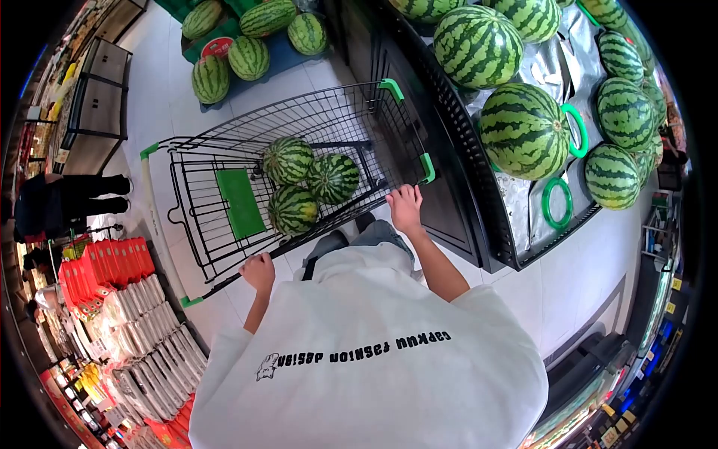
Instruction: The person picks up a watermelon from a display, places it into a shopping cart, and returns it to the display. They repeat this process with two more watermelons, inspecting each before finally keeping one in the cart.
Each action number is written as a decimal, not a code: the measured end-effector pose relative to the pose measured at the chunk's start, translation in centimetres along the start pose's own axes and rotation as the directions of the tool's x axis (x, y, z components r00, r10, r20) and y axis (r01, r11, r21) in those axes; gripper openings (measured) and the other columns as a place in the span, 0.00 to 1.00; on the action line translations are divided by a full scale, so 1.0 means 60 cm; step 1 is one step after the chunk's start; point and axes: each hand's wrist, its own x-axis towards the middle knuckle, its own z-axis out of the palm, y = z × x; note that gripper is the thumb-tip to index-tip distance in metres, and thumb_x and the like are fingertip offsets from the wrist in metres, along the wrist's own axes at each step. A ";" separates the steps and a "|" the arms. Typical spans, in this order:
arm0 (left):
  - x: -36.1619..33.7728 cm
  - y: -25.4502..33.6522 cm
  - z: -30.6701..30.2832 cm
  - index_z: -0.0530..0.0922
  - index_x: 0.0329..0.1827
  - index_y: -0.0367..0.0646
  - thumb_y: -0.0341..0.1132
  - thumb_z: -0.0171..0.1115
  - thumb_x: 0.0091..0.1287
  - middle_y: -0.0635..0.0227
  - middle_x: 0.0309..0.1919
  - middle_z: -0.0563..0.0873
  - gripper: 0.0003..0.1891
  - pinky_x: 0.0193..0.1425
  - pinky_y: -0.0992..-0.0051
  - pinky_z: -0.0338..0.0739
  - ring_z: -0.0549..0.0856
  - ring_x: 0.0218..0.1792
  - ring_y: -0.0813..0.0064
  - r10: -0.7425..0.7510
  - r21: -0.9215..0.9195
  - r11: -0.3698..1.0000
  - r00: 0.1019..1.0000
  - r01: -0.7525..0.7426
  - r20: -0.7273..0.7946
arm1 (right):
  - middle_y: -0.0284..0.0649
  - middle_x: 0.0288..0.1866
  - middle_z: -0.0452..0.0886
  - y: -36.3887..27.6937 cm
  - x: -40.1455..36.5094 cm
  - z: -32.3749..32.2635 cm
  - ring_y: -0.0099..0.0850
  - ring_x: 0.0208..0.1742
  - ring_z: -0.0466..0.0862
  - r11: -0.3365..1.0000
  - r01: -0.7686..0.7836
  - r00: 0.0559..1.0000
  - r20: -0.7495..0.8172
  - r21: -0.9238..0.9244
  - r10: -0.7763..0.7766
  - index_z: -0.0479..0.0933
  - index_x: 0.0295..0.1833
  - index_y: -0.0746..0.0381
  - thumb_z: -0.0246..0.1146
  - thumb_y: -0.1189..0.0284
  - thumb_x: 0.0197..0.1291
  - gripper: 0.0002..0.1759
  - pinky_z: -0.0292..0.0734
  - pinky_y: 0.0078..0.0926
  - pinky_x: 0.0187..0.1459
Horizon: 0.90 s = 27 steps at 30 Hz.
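My left hand (259,272) is closed over the near side rim of a wire shopping cart (247,142) with green corner pieces. Farther along the same rim, near a green corner, my right hand (405,209) has its fingers curled over the edge. Inside the cart, three striped watermelons sit together: one at the back (289,160), one at the right (333,179) and one nearest me (292,209). A green panel (241,203) is fixed in the basket to their left.
A black display stand (479,217) at the right holds several watermelons (525,131) and green rings (557,203). More watermelons (248,58) lie by a green crate ahead. Red and silver packages (149,344) are stacked at the lower left. A person in dark clothes (67,202) is at far left.
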 end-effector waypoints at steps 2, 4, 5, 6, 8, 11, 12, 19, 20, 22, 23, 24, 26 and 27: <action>-0.003 -0.003 -0.003 0.79 0.17 0.40 0.39 0.52 0.62 0.61 0.24 0.83 0.18 0.47 0.61 0.65 0.81 0.29 0.60 0.018 -0.047 0.999 1.000 -0.018 0.004 | 0.42 0.52 0.73 0.003 -0.004 0.000 0.39 0.67 0.66 1.000 0.012 1.000 -0.015 -0.015 -0.012 0.78 0.48 0.59 0.52 0.61 0.72 0.15 0.46 0.50 0.73; -0.007 -0.009 -0.003 0.79 0.17 0.39 0.39 0.52 0.62 0.61 0.25 0.83 0.18 0.48 0.62 0.65 0.81 0.31 0.60 0.030 -0.077 0.997 1.000 -0.030 -0.005 | 0.42 0.52 0.73 0.000 -0.007 0.000 0.38 0.66 0.66 0.999 0.007 1.000 -0.012 -0.034 -0.007 0.78 0.48 0.59 0.52 0.60 0.72 0.16 0.46 0.50 0.73; -0.012 -0.030 -0.023 0.79 0.17 0.39 0.39 0.52 0.62 0.61 0.25 0.83 0.18 0.48 0.62 0.65 0.81 0.31 0.60 0.011 -0.072 0.997 1.000 -0.010 0.007 | 0.42 0.52 0.73 -0.025 -0.016 -0.004 0.38 0.66 0.66 1.000 0.005 1.000 0.011 -0.031 -0.004 0.78 0.48 0.59 0.51 0.60 0.72 0.16 0.46 0.50 0.74; -0.014 -0.031 -0.021 0.79 0.17 0.39 0.39 0.52 0.62 0.61 0.25 0.83 0.18 0.49 0.62 0.65 0.81 0.31 0.59 -0.001 -0.077 0.997 1.000 0.002 0.012 | 0.42 0.52 0.73 -0.026 -0.017 -0.009 0.38 0.66 0.66 0.999 0.000 1.000 0.024 -0.036 0.001 0.78 0.49 0.59 0.51 0.60 0.72 0.16 0.46 0.50 0.74; -0.012 -0.037 -0.021 0.79 0.17 0.39 0.40 0.53 0.61 0.60 0.24 0.83 0.18 0.49 0.62 0.65 0.81 0.30 0.59 -0.013 -0.086 0.996 1.000 0.014 0.008 | 0.43 0.53 0.74 -0.037 -0.021 -0.018 0.40 0.67 0.66 1.000 -0.015 0.999 0.039 -0.022 0.016 0.80 0.49 0.60 0.52 0.60 0.72 0.16 0.46 0.49 0.74; -0.018 -0.027 -0.016 0.80 0.17 0.38 0.40 0.53 0.60 0.59 0.24 0.83 0.18 0.49 0.62 0.65 0.81 0.30 0.59 -0.025 -0.081 0.996 1.000 0.027 0.019 | 0.43 0.54 0.74 -0.026 -0.030 -0.019 0.40 0.67 0.65 1.000 -0.017 1.000 0.026 -0.017 0.018 0.80 0.48 0.60 0.51 0.61 0.72 0.16 0.45 0.49 0.74; -0.021 -0.042 -0.033 0.81 0.18 0.38 0.40 0.54 0.60 0.59 0.25 0.84 0.18 0.49 0.62 0.65 0.81 0.29 0.59 -0.026 -0.069 0.997 0.999 0.028 0.029 | 0.42 0.54 0.74 -0.042 -0.037 -0.021 0.39 0.67 0.65 1.000 -0.018 0.999 0.039 -0.024 0.018 0.80 0.49 0.59 0.51 0.61 0.73 0.17 0.45 0.49 0.74; -0.040 -0.044 -0.041 0.82 0.19 0.38 0.41 0.55 0.59 0.59 0.26 0.84 0.17 0.49 0.62 0.65 0.82 0.29 0.59 -0.067 -0.053 0.996 0.998 0.067 0.013 | 0.43 0.54 0.74 -0.053 -0.059 -0.025 0.39 0.67 0.66 0.999 -0.029 1.000 0.002 -0.015 0.029 0.78 0.49 0.61 0.48 0.60 0.74 0.18 0.46 0.48 0.74; -0.043 -0.043 -0.041 0.83 0.19 0.38 0.41 0.55 0.59 0.59 0.26 0.84 0.17 0.49 0.62 0.65 0.82 0.29 0.59 -0.071 -0.056 0.996 0.997 0.071 0.014 | 0.43 0.54 0.74 -0.052 -0.062 -0.027 0.39 0.67 0.66 0.999 -0.032 0.999 0.002 -0.011 0.032 0.78 0.49 0.62 0.48 0.60 0.74 0.18 0.45 0.48 0.74; -0.048 -0.048 -0.046 0.83 0.20 0.38 0.41 0.55 0.59 0.60 0.25 0.84 0.17 0.50 0.62 0.65 0.82 0.29 0.59 -0.077 -0.054 0.995 0.997 0.078 0.022 | 0.44 0.54 0.75 -0.057 -0.067 -0.029 0.40 0.68 0.66 0.999 -0.036 0.999 -0.008 -0.008 0.036 0.78 0.48 0.62 0.48 0.60 0.73 0.18 0.45 0.48 0.75; -0.049 -0.047 -0.048 0.83 0.20 0.39 0.41 0.55 0.59 0.60 0.25 0.84 0.17 0.50 0.62 0.66 0.82 0.29 0.59 -0.078 -0.048 0.996 0.996 0.079 0.031 | 0.44 0.54 0.75 -0.058 -0.069 -0.030 0.40 0.68 0.66 0.999 -0.041 0.999 -0.018 -0.009 0.041 0.79 0.48 0.62 0.48 0.61 0.73 0.18 0.45 0.48 0.75; -0.052 -0.046 -0.047 0.83 0.20 0.39 0.40 0.55 0.59 0.60 0.25 0.84 0.17 0.50 0.62 0.66 0.82 0.29 0.59 -0.078 -0.042 0.996 0.996 0.079 0.040 | 0.44 0.54 0.75 -0.056 -0.071 -0.028 0.40 0.68 0.66 0.999 -0.047 0.999 -0.026 -0.009 0.047 0.79 0.47 0.62 0.49 0.61 0.73 0.18 0.45 0.48 0.75; -0.056 -0.058 -0.051 0.84 0.20 0.40 0.40 0.55 0.59 0.60 0.25 0.84 0.16 0.50 0.62 0.66 0.81 0.30 0.59 -0.090 -0.018 0.996 0.995 0.090 0.032 | 0.44 0.54 0.75 -0.065 -0.077 -0.024 0.41 0.69 0.66 0.998 -0.062 0.998 -0.023 -0.023 0.061 0.79 0.47 0.62 0.49 0.61 0.72 0.18 0.45 0.49 0.75; -0.060 -0.057 -0.050 0.84 0.20 0.40 0.40 0.55 0.59 0.60 0.25 0.84 0.16 0.50 0.62 0.66 0.81 0.30 0.59 -0.095 -0.007 0.995 0.995 0.095 0.030 | 0.45 0.54 0.76 -0.064 -0.080 -0.023 0.41 0.69 0.66 0.997 -0.071 0.997 -0.020 -0.033 0.070 0.80 0.46 0.63 0.50 0.62 0.71 0.18 0.45 0.49 0.75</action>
